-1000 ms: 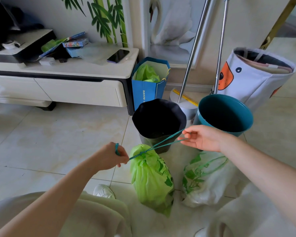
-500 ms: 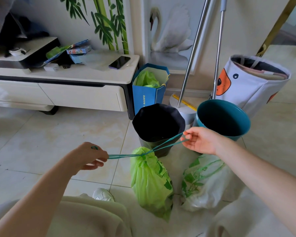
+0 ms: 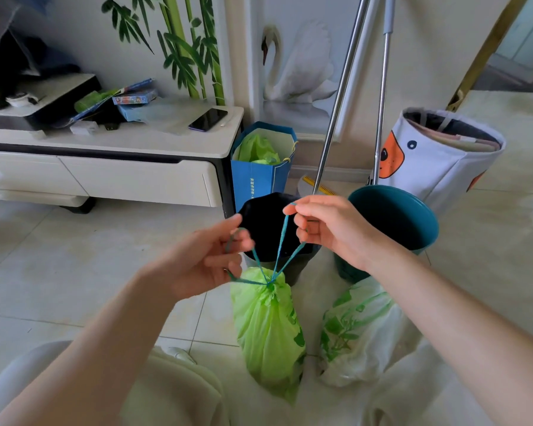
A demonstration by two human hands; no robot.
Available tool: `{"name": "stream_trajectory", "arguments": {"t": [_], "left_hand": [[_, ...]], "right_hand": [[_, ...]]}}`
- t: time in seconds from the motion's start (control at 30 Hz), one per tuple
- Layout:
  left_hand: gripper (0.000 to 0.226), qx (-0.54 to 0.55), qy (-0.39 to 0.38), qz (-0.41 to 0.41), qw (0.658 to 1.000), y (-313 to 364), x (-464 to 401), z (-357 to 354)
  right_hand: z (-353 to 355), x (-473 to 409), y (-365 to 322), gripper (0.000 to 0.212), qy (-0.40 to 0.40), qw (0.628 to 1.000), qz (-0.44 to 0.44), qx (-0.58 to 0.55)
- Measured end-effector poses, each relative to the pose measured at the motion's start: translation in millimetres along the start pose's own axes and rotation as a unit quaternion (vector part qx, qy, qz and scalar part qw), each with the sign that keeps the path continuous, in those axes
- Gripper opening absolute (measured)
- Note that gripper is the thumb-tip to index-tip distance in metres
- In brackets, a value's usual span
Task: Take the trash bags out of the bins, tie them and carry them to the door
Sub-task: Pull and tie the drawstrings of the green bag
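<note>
Now, hands: both are raised over the green bag, close together and in front of the black bin.
Left hand: fingers curled, pinching one loop of the teal cord between thumb and fingertips; the loop runs down to the bag's neck.
Right hand: fingers bent, pinching the other loop at its top, slightly higher than the left; two strands drop from it to the same neck.
Green bag: stands on the floor just in front of the black bin, its mouth gathered tight where the cords meet.
White bag: lies on the floor beside the green one, to its right, printed with green leaves, below the teal bin.
Bins: black and teal stand side by side; the black one is lined in black, the teal one looks dark inside.
Behind: a blue paper bag with green plastic in it stands at the counter's right end; a phone lies near that right edge.
Poles: two metal ones lean on the wall.
</note>
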State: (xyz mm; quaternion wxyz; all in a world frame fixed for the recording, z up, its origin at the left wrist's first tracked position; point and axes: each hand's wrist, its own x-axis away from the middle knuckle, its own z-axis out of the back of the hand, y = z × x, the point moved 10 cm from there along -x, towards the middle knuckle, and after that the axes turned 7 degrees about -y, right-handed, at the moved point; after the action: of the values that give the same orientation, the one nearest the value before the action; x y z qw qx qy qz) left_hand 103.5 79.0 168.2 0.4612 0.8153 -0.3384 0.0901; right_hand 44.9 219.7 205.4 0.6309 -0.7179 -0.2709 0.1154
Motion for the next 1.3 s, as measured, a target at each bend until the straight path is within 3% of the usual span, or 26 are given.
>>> {"name": "stream_trajectory", "arguments": {"t": [0.13,0.27,0.43,0.53,0.77,1.0,1.07,1.17,1.3], "left_hand": [[0.040,-0.025,-0.055,0.041,0.997,-15,-18,-27],[0.036,0.004,-0.006,-0.028,1.000,1,-34,-26],[0.030,0.047,0.069,-0.125,0.989,18,-43,-11],[0.024,0.101,0.062,-0.141,0.983,19,-48,-15],[0.022,-0.144,0.037,-0.156,0.976,17,-51,-54],[0.025,-0.193,0.034,-0.164,0.967,15,-58,-67],[0.025,-0.195,0.037,-0.164,0.966,16,-60,-67],[0.024,-0.203,0.045,-0.160,0.965,16,-63,-67],[0.023,-0.206,0.047,-0.156,0.965,15,-66,-68]], "right_hand": [[-25,6,-20,0.018,-0.034,0.992,0.041,0.118],[-22,11,-27,0.017,-0.028,0.979,0.058,0.196],[-29,18,11,0.020,-0.098,0.973,-0.029,0.206],[-22,28,32,0.023,-0.108,0.968,-0.065,0.218],[79,56,50,0.021,0.072,0.984,-0.121,0.107],[210,105,105,0.006,0.307,0.895,-0.288,0.149],[235,120,113,0.013,0.353,0.865,-0.311,0.176],[257,134,117,0.022,0.387,0.831,-0.326,0.232],[252,141,141,0.023,0.353,0.830,-0.384,0.197]]}}
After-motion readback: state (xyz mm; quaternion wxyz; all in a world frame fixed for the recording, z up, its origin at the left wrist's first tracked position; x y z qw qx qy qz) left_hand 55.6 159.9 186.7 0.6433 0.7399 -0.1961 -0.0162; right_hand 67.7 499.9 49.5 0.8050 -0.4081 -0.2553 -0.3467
